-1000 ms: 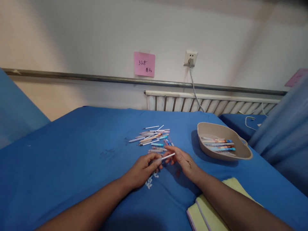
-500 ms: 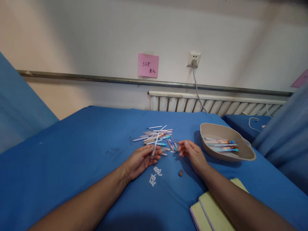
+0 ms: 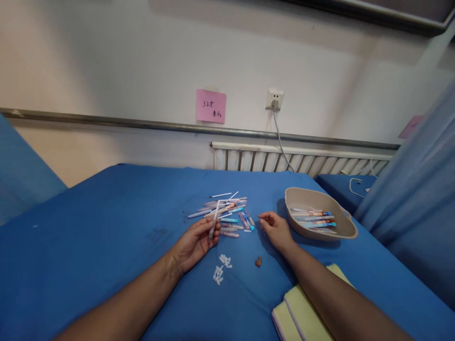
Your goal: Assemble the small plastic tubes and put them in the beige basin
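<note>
My left hand point(image 3: 197, 241) is closed around a slim pen barrel point(image 3: 212, 232), with a thin white stick like a refill rising out of its top. My right hand point(image 3: 276, 230) hovers to the right of the pens, thumb and fingertips brought together; whatever may be between them is hidden or too small to name. Beyond and between the hands lies a loose pile of pens and pen parts point(image 3: 227, 208), with thin white refills among them. Several small white pieces point(image 3: 218, 273) lie on the blue sheet, nearer me than my left hand.
To the right stands a beige basket point(image 3: 350, 230) with several pens inside. A folded yellow cloth point(image 3: 295, 312) lies under my right forearm. One small brown object point(image 3: 259, 261) rests on the blue sheet point(image 3: 117, 218). A radiator point(image 3: 256, 158) runs along the wall behind.
The camera view has shifted, moving everything slightly left and down in the picture. My right fingers have drawn together from a looser pose. My left hand keeps the pen barrel.
</note>
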A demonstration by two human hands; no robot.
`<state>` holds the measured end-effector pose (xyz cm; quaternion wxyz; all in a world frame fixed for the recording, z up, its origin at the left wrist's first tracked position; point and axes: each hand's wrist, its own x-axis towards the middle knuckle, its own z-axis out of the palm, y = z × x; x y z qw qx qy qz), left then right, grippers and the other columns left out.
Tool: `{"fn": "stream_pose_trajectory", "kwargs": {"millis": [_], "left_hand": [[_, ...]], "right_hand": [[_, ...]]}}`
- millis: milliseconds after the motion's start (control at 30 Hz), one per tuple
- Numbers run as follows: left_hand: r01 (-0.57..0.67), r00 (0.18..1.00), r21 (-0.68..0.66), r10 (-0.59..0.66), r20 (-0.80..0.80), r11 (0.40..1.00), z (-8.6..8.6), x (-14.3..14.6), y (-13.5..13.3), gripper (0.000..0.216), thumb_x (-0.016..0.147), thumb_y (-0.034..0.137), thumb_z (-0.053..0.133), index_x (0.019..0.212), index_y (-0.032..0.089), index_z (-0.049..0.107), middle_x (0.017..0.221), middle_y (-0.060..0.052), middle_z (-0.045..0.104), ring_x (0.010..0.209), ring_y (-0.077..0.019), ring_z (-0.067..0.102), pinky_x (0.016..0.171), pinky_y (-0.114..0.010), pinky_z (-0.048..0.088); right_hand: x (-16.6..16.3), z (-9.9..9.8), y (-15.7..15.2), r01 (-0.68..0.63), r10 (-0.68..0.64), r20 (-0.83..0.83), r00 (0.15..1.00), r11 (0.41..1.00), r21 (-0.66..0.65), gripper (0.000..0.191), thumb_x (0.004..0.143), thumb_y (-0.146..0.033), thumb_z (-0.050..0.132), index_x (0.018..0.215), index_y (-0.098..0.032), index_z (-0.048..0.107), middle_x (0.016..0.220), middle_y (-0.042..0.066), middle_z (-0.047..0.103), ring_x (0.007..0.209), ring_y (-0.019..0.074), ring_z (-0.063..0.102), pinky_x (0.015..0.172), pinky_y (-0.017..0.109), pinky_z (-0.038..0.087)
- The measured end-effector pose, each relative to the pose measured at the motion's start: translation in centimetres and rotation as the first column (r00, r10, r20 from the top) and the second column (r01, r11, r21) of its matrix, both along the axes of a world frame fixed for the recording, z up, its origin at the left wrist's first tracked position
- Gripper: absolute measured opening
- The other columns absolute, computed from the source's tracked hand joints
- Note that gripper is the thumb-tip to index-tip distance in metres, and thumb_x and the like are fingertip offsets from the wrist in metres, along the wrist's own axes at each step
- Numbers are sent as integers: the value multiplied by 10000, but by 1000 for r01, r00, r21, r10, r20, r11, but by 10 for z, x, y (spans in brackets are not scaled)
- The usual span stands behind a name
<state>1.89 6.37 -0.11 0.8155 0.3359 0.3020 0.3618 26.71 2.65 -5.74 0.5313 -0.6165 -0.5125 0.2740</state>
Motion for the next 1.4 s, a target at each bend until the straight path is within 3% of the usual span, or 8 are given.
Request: {"fn": "stream_pose_trajectory", "kwargs": {"millis": [200, 367, 567, 833, 1133, 1267, 1333, 1400], "left_hand": [[15, 1000, 10, -15, 3, 1000, -1, 0, 1, 128, 778, 89, 623, 893, 142, 601, 764, -26, 656, 623, -90, 625, 604, -189, 516], [14, 999, 24, -13, -31, 1000, -3, 1, 0, 127, 747, 103, 668, 855, 144, 617, 747, -16, 654, 602, -79, 610, 590, -176, 501], [14, 993, 82, -4, -119, 997, -3, 4, -3, 187, 706, 203, 731, 866, 135, 662, 711, -6, 632, 547, -57, 547, 534, -159, 442], [6, 981, 189, 31, -191, 982, -6, 7, -3, 240, 691, 321, 734, 818, 128, 671, 591, 14, 584, 482, -66, 475, 494, -190, 350], [6, 982, 186, 30, -189, 983, -5, 6, -4, 306, 692, 304, 732, 937, 144, 644, 720, -8, 631, 527, -70, 510, 521, -199, 367], [-24, 972, 206, 72, -225, 978, -5, 6, -2, 308, 671, 313, 744, 902, 153, 618, 715, 3, 634, 507, -67, 507, 502, -192, 357], [-30, 966, 227, 87, -244, 973, -7, 6, 0, 299, 669, 329, 739, 875, 155, 610, 701, 10, 631, 490, -65, 496, 484, -189, 345], [-25, 960, 260, 96, -264, 965, -9, 6, 1, 297, 672, 345, 728, 867, 154, 610, 683, 16, 622, 480, -65, 486, 469, -186, 334]], "right_hand": [[-5, 1, 13, 82, -57, 238, 970, 992, -95, 211, 716, -305, 599, 887, -184, 622, 782, 24, 659, 688, 168, 596, 671, 290, 433], [-10, 18, 22, 142, 28, 570, 821, 957, -252, 232, 768, -300, 575, 969, -187, 597, 888, 34, 672, 797, 171, 615, 676, 255, 411], [-17, 29, 20, 124, 69, 672, 737, 964, -235, 168, 827, -234, 500, 948, -180, 604, 930, 68, 651, 859, 191, 592, 717, 264, 385], [-19, 22, 16, 105, 47, 767, 640, 983, -148, 228, 864, -286, 474, 1031, -176, 583, 974, 86, 629, 915, 209, 563, 776, 274, 378], [-13, 17, 19, 111, 60, 797, 601, 981, -157, 195, 862, -240, 452, 978, -169, 591, 933, 94, 622, 896, 214, 561, 780, 281, 377], [-9, 15, 19, 106, 20, 760, 650, 987, -117, 213, 868, -223, 411, 946, -151, 596, 925, 111, 623, 869, 214, 575, 760, 282, 383], [-6, 15, 20, 100, -32, 660, 751, 993, -66, 228, 875, -249, 393, 906, -152, 597, 876, 100, 630, 810, 207, 581, 716, 279, 390], [-5, 15, 19, 67, -60, 448, 892, 998, 0, 258, 878, -331, 398, 839, -163, 590, 755, 57, 619, 696, 184, 565, 643, 266, 391]]}}
